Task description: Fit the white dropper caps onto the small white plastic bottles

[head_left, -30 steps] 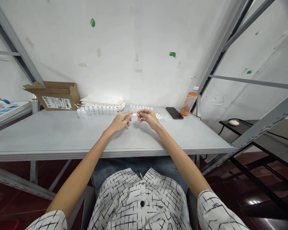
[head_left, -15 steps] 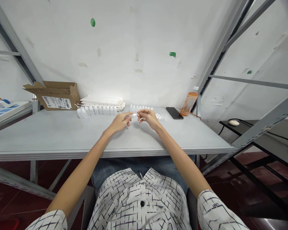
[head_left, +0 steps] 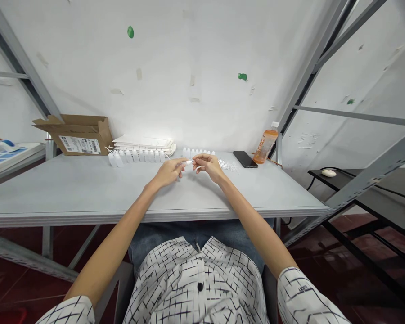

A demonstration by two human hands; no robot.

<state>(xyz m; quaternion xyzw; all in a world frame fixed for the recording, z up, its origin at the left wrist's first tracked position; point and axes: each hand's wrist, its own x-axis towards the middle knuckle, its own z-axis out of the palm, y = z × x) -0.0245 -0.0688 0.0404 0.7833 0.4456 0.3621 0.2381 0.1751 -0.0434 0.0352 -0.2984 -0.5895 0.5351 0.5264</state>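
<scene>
Over the grey table (head_left: pixel 97 189), my left hand (head_left: pixel 170 171) pinches a small white bottle (head_left: pixel 188 162), its tip pointing right. My right hand (head_left: pixel 207 164) is closed at that tip, fingertips pressed together; what they hold there is too small to make out. Behind my hands stands a row of small white bottles (head_left: pixel 193 153). Just right of my right hand lies a pile of small white pieces (head_left: pixel 227 165). Farther left, another row of white bottles (head_left: pixel 141 156) stands, some with thin tips on top.
An open cardboard box (head_left: pixel 83 135) sits at the back left beside stacked white sheets (head_left: pixel 145 142). At the back right are a black phone (head_left: pixel 245 159) and an orange drink bottle (head_left: pixel 265 145). Metal shelf posts rise at both sides.
</scene>
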